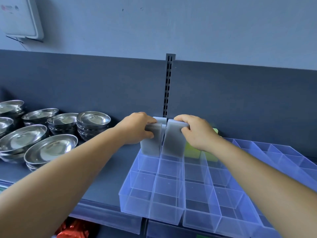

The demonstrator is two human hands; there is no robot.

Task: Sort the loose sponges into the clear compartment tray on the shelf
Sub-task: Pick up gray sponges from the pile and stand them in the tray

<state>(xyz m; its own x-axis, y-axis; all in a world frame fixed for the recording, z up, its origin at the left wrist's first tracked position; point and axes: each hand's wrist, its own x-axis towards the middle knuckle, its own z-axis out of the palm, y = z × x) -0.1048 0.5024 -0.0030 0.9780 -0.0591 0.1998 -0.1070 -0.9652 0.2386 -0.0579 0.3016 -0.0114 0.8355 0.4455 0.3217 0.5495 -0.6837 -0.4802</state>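
A clear compartment tray (pixel 152 193) lies on the dark shelf, with several compartments. My left hand (pixel 137 129) grips a grey-white sponge (pixel 151 146) standing upright in the tray's far-left compartment. My right hand (pixel 195 131) grips a second grey-white sponge (pixel 173 143) standing upright in the compartment beside it. Another grey sponge (pixel 161 119) stands behind them against the back panel. Green sponges (pixel 193 152) sit in far compartments under my right wrist, partly hidden.
Stacks of steel bowls (pixel 51 150) crowd the shelf to the left of the tray. A slotted upright (pixel 169 86) runs up the back panel. A second clear tray (pixel 283 155) lies to the right. A red shiny packet (pixel 73 229) lies on the shelf below.
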